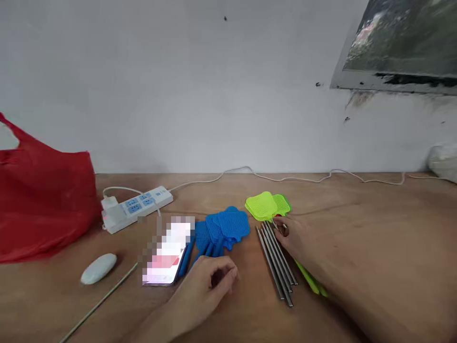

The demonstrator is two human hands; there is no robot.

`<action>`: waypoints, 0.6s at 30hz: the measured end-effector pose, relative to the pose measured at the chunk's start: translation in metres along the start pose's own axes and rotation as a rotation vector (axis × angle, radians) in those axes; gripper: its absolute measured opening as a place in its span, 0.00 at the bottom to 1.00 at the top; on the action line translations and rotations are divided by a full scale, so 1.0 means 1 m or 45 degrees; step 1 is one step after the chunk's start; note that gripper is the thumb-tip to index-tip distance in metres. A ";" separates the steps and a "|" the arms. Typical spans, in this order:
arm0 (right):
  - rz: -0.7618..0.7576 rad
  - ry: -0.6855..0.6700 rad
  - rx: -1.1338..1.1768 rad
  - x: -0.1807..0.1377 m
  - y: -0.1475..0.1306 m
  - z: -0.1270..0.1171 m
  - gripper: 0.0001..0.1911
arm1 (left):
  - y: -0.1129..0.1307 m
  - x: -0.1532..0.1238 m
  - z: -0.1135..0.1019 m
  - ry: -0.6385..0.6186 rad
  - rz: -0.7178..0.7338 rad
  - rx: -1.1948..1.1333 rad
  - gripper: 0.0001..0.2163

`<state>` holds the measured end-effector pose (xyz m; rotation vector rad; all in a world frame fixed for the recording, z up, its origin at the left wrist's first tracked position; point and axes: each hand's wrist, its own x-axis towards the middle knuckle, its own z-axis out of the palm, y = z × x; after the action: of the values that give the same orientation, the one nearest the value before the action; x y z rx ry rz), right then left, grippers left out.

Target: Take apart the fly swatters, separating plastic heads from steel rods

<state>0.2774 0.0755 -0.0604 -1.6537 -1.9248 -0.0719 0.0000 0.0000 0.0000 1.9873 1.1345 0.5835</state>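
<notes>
Hands apart, 2 in view. Left hand (210,283) loosely curled beside the blue mesh swatters (228,226), no object visible in it; whether thumb and fingertips meet, cannot tell. Right hand (290,236) has its fingertips at the upper ends of a bundle of metal rods (276,262); contact likely, firm grip cannot be told. Lime-green mesh swatters (262,206) lie just past the right fingers, handles running out below that hand. Progress, by judgement: pieces look grouped by colour and kind; rods loose, none seen joined to a blue swatter, so joining looks undone there; at the green ones the hand hides any join. Farther out, left side: lit phone (166,257), white mouse (99,268), power strip (137,208), red bag (46,205). Behind: white cable (282,179) along the wall (171,85).
</notes>
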 end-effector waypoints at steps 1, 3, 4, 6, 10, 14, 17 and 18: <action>0.007 0.003 -0.004 0.000 0.001 0.000 0.17 | 0.000 -0.001 0.000 0.001 0.001 0.015 0.17; 0.020 0.005 -0.015 0.000 0.002 0.000 0.17 | 0.001 -0.002 0.000 0.001 0.004 0.038 0.16; 0.026 0.004 -0.022 0.000 0.003 -0.001 0.17 | 0.001 -0.003 0.001 0.002 0.005 0.046 0.16; 0.040 -0.001 -0.040 0.000 0.004 -0.003 0.16 | 0.002 -0.003 0.001 0.001 0.006 0.054 0.15; 0.035 -0.029 -0.064 -0.001 0.002 -0.007 0.13 | 0.004 -0.004 0.001 -0.016 0.015 0.056 0.15; 0.026 -0.066 -0.090 -0.002 0.000 -0.010 0.15 | 0.004 -0.004 0.001 -0.019 0.016 0.061 0.15; 0.044 -0.073 -0.130 -0.001 0.000 -0.011 0.16 | 0.003 -0.004 0.002 -0.009 0.016 0.072 0.14; 0.051 -0.073 -0.144 0.000 0.000 -0.012 0.16 | 0.002 -0.004 0.002 -0.009 0.017 0.076 0.14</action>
<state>0.2825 0.0708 -0.0509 -1.7851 -1.9617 -0.1202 0.0004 -0.0045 0.0007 2.0475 1.1475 0.5551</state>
